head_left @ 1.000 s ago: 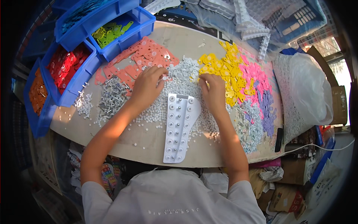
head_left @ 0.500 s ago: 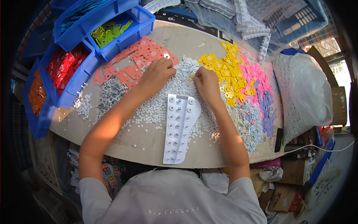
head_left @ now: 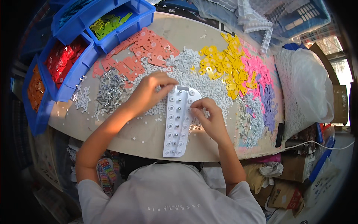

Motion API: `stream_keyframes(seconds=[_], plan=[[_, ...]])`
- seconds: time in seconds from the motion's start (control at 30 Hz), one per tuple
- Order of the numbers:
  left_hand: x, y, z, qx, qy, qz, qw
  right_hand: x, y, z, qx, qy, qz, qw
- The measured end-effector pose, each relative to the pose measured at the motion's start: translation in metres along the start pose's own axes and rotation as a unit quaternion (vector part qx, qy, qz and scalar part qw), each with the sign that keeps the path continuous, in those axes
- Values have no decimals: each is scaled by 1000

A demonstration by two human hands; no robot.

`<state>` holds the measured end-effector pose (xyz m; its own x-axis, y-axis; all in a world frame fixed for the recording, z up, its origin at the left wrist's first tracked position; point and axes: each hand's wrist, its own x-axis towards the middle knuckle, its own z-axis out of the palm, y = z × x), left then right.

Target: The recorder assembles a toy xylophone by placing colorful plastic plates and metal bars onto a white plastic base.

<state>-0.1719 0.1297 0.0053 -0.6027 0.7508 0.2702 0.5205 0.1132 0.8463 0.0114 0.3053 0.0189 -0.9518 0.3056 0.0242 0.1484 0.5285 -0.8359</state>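
Note:
A white plastic holder (head_left: 178,128), straight on its left and bulging at the upper right, lies on the table in front of me. White rings sit in two columns along it, with small metal balls or pin heads down the middle groove. My left hand (head_left: 153,91) is at its upper left corner, thumb and fingers pinched together over the left column. My right hand (head_left: 209,117) pinches at the right column, below the topmost ring. Whatever either pinch holds is too small or hidden to tell. Behind the holder spreads a heap of small white rings (head_left: 186,59).
Salmon tabs (head_left: 151,46), yellow tabs (head_left: 223,59), pink tabs (head_left: 257,71) and purple tabs (head_left: 267,104) lie in piles. Metal pins (head_left: 112,89) are heaped at left, more pins (head_left: 250,123) at right. Blue bins (head_left: 108,50) stand far left; a plastic sack (head_left: 304,89) stands right.
Both hands have come back toward me from the heap of white rings and yellow tabs to the holder's upper end. The whole view has shifted slightly.

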Motion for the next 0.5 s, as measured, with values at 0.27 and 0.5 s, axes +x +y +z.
stream_keyframes(seconds=[0.27, 0.5], plan=[[-41, 3, 17, -5, -99, -16, 995, -3, 5, 19, -67, 33, -29, 997], [-46, 0, 22, 3, -82, 3, 997, -7, 21, 24, -105, 47, -86, 990]])
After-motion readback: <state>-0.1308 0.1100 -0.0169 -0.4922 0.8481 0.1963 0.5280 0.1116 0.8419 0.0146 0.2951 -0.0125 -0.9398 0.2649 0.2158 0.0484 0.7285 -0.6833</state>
